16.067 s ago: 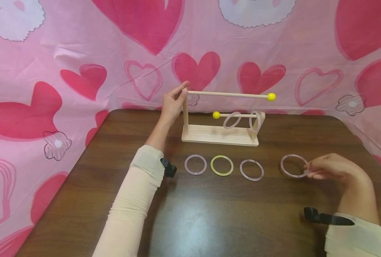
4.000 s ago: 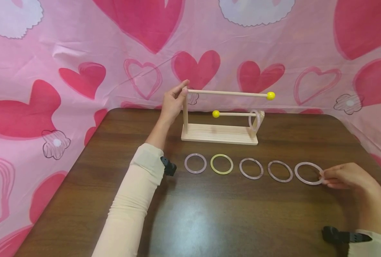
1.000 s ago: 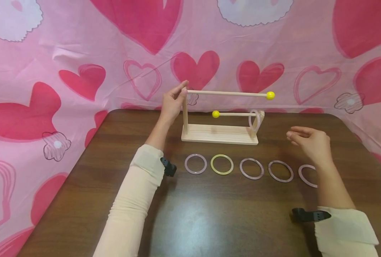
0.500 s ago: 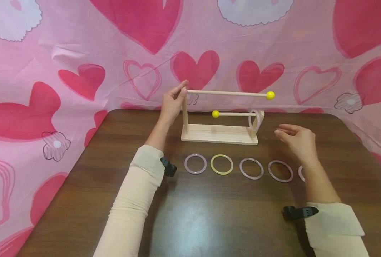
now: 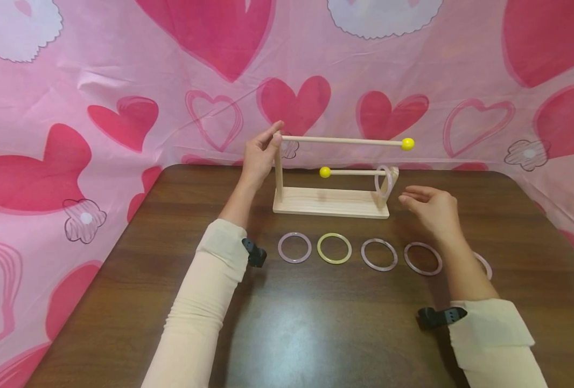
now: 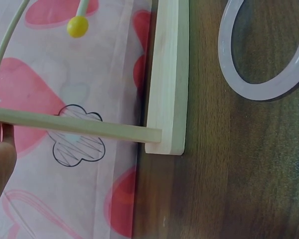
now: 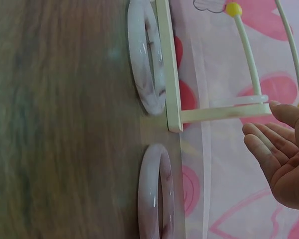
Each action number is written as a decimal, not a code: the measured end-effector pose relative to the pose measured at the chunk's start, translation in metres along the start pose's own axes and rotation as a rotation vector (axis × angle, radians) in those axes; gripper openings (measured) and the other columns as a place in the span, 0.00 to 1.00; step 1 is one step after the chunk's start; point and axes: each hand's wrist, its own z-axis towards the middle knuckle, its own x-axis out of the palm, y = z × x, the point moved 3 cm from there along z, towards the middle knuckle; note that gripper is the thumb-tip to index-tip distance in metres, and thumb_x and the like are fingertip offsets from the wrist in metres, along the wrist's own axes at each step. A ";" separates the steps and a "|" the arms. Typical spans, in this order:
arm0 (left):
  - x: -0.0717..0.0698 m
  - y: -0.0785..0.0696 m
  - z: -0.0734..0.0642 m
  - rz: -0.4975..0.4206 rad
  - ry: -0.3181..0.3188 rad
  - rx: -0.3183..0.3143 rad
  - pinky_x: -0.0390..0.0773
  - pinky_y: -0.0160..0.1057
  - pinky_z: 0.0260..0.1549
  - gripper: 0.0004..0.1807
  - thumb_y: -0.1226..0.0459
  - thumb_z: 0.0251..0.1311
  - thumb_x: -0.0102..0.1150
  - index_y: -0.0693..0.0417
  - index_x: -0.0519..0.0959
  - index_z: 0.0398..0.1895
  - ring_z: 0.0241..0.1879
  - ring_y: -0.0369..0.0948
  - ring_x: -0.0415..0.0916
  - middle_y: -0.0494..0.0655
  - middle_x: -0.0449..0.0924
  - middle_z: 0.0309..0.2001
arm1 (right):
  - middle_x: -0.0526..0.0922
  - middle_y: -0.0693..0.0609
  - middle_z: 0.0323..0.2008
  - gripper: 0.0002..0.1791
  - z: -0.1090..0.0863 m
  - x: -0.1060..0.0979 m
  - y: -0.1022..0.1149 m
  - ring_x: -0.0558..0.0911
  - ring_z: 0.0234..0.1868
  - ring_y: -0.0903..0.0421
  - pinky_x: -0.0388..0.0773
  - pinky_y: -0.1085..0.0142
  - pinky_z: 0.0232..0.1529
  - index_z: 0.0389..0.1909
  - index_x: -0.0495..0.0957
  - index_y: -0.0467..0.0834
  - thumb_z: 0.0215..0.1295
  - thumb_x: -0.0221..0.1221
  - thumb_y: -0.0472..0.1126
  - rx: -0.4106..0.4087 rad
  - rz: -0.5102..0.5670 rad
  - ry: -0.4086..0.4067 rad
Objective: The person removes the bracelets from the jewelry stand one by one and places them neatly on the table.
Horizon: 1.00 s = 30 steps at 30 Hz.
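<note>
In the head view my left hand pinches the top of the left post of a wooden bangle stand. The stand has two rods tipped with yellow balls. One pale pink bangle hangs on the lower rod by the right post. My right hand hovers just right of that post, holding nothing, its fingers loosely bent. Before the stand lie a lavender bangle, a yellow bangle, and two mottled purple bangles. My right forearm partly covers another bangle at the row's right end.
A dark wooden table bears everything. Behind it hangs a pink cloth printed with hearts, close to the table's back edge. Black wrist cameras sit on both cuffs.
Sixteen seconds ago two bangles hung on the lower rod; one now lies at the row's right end. My right hand has let go of it and moved left toward the stand.
</note>
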 end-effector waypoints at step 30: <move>-0.001 0.019 0.007 -0.023 -0.019 0.062 0.65 0.29 0.57 0.18 0.73 0.62 0.52 0.69 0.71 0.56 0.58 0.39 0.68 0.58 0.72 0.56 | 0.83 0.38 0.35 0.20 0.015 0.034 0.009 0.80 0.41 0.39 0.74 0.50 0.42 0.40 0.81 0.32 0.59 0.61 0.46 0.014 -0.050 -0.120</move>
